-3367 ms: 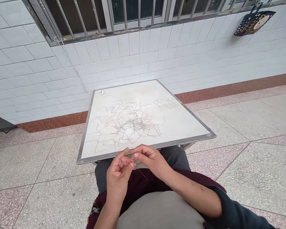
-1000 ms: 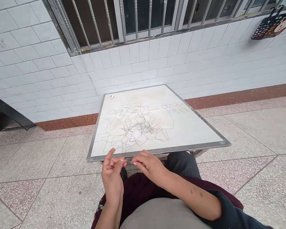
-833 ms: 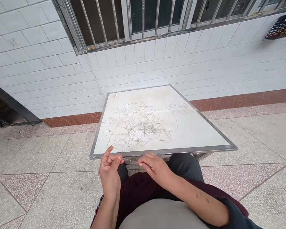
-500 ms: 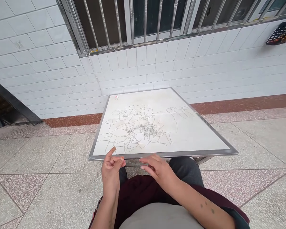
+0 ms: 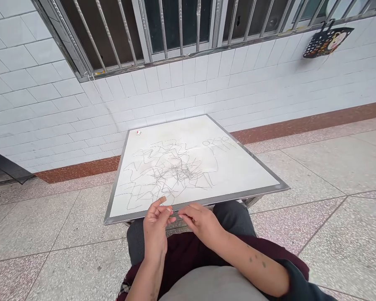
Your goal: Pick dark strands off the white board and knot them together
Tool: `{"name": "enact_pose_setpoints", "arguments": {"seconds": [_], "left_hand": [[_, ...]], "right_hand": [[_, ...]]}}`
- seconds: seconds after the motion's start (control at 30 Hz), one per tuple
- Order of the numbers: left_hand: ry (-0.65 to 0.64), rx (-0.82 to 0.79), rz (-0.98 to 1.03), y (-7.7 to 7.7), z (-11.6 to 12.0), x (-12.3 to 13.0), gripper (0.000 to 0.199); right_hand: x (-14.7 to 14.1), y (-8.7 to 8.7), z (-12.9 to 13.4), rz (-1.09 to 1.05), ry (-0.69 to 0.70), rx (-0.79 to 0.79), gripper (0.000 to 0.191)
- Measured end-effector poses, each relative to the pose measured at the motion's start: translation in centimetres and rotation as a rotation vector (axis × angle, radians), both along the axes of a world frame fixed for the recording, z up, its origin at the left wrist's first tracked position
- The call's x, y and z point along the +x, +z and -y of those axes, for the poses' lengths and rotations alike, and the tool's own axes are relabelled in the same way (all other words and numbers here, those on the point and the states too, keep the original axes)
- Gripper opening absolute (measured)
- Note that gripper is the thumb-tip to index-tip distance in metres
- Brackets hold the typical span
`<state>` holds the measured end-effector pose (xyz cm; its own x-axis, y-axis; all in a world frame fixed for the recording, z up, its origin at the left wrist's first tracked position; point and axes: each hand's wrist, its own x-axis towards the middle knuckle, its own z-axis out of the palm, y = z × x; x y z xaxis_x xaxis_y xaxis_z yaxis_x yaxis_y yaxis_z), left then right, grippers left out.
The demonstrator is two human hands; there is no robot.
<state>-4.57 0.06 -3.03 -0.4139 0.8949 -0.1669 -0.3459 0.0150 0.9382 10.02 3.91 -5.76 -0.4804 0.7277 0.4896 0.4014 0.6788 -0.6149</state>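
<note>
Just over the near edge of a white table (image 5: 238, 167) with a grey metal rim, both my hands are raised close together. My left hand (image 5: 158, 221) has its thumb and a finger pinched on something thin and pale, too small to make out, with another finger raised. My right hand (image 5: 200, 221) is at its right, thumb and fingertips pressed together near the same thin thing; whatever is between them is too fine to name. Dark scribbled lines (image 5: 178, 170) cover much of the tabletop.
A small red and white object (image 5: 138, 133) lies at the table's far left corner. Behind the table stands a white tiled wall (image 5: 163, 100) with a barred window (image 5: 172, 29). A patterned bag (image 5: 327, 42) hangs at the upper right. My knees are under the near edge.
My right hand has come closer to my left, and its thumb and fingertips have closed together. The view has turned to the right, showing more of the hanging bag.
</note>
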Motion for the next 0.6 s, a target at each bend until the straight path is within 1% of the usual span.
{"name": "enact_pose_setpoints", "arguments": {"seconds": [0.17,0.27,0.47,0.6], "left_hand": [[-0.068,0.020,-0.071,0.13,-0.46,0.55,0.040],[-0.099,0.022,-0.072,0.35,-0.41,0.71,0.039],[-0.124,0.019,-0.068,0.87,-0.04,0.88,0.037],[-0.139,0.023,-0.104,0.80,0.14,0.75,0.038]], "right_hand": [[0.52,-0.17,-0.44,-0.009,-0.028,0.027,0.015],[0.74,-0.14,-0.51,-0.016,-0.029,0.035,0.015],[0.85,0.39,-0.48,0.001,-0.053,0.068,0.015],[0.85,0.40,-0.50,-0.002,-0.070,0.118,0.015]]}}
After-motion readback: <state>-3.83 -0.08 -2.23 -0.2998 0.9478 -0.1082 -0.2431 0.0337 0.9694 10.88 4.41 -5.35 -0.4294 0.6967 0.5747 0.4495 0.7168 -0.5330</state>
